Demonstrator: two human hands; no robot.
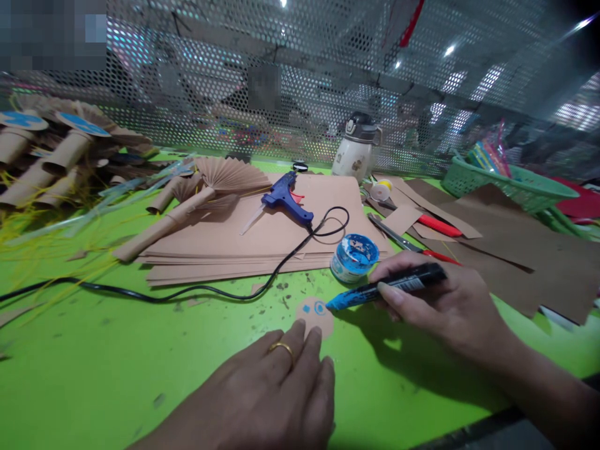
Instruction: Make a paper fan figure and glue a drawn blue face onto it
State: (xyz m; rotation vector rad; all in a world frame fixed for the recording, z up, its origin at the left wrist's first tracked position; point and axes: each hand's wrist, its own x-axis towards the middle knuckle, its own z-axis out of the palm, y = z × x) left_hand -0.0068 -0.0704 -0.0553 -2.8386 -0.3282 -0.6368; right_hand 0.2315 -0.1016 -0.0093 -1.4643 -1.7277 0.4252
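Note:
A small round disc of brown paper [323,325] lies on the green table, with a blue spot and a blue ring marked on it. My left hand [276,381], a gold ring on one finger, rests flat with its fingertips pressing the disc's near edge. Pinched in my right hand [435,312] is a black marker pen [403,280], its tapered end coated in blue. That blue tip touches or nearly touches the disc's right side, by the ring mark. Just behind the marker stands an open tub of blue paint [352,262], smeared around its rim.
A blue glue gun [285,200] lies on stacked brown paper [197,240], its black cord [201,290] crossing the table. Pleated paper fans [229,174] lie at left. Red-handled scissors [398,237], a white bottle [351,156] and a green basket [515,187] stand farther back.

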